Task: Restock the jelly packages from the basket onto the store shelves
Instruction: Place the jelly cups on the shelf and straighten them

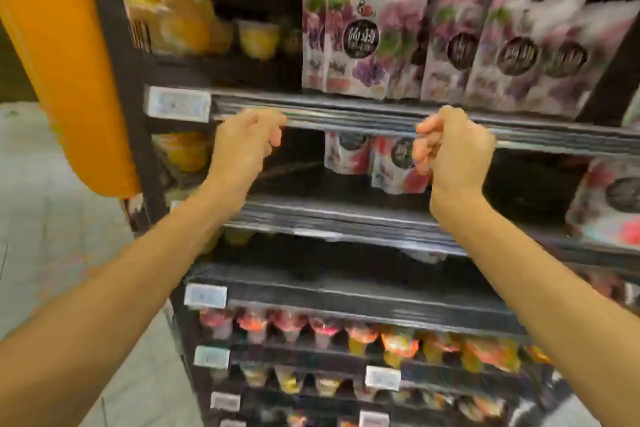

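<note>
Orange panel flanks the shelves. Left hand hangs loosely curled and empty before the shelf edge. Jelly pouches stand upright between the hands, nearer the right hand, also curled, holding nothing. No basket is visible.

There is only 1 view, from a camera on the person's head, and it faces forward and a little down at the dark store shelves, which stand close in front and fill most of the picture. The left hand and the right hand reach away from the camera with both bare forearms coming in from the bottom corners. The picture is blurred, the wide lens bends the shelf edges, and an orange panel and pale floor show at the left.
</note>
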`<state>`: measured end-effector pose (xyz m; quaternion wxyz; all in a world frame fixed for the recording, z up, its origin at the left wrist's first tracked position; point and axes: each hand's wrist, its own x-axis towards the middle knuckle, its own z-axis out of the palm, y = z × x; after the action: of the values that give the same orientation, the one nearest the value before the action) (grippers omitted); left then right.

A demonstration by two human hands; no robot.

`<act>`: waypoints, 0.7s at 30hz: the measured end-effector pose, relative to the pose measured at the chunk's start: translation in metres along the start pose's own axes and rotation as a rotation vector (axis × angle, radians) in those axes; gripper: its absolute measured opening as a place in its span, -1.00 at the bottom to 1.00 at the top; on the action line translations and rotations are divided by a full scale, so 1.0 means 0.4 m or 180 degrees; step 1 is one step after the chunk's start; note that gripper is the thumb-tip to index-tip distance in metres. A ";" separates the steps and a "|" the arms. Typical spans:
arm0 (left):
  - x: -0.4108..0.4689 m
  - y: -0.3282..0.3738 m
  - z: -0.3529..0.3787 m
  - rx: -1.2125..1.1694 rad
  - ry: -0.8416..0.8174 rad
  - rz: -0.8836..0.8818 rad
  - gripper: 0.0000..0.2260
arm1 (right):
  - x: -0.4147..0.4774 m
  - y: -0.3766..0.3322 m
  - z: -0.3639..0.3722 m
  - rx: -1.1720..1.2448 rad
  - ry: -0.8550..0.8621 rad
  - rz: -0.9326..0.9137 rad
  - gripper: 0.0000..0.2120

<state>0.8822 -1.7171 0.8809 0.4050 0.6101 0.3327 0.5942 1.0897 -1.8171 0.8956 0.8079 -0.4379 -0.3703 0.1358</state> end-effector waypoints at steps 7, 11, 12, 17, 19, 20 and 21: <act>-0.539 -0.600 -0.025 0.0560 -0.0620 -0.2213 -0.74 | -0.474 0.492 -0.337 -0.1063 0.0636 0.2366 -0.54; -0.875 -0.884 -0.093 0.0749 -0.0831 -0.3078 -0.78 | -0.774 0.720 -0.515 -0.1527 0.0784 0.3096 -0.65; -0.948 -0.944 -0.107 0.0796 -0.0840 -0.3298 -0.77 | -0.842 0.767 -0.557 -0.1551 0.0810 0.3234 -0.63; -1.231 -1.207 -0.124 0.0953 -0.0878 -0.4006 -0.80 | -1.105 0.991 -0.751 -0.1848 0.0698 0.3778 -0.57; -1.320 -1.302 -0.120 0.1059 -0.0904 -0.4246 -0.76 | -1.195 1.076 -0.820 -0.1983 0.0890 0.4021 -0.60; -1.362 -1.350 -0.120 0.1093 -0.0923 -0.4386 -0.76 | -1.233 1.118 -0.851 -0.2060 0.0966 0.4148 -0.62; -1.399 -1.394 -0.118 0.1132 -0.0949 -0.4516 -0.78 | -1.269 1.156 -0.881 -0.2122 0.1016 0.4269 -0.63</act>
<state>0.8366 -1.9578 0.1284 0.6272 0.3792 0.6792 0.0385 1.0413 -2.0391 0.1579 0.4213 -0.8039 0.0744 0.4133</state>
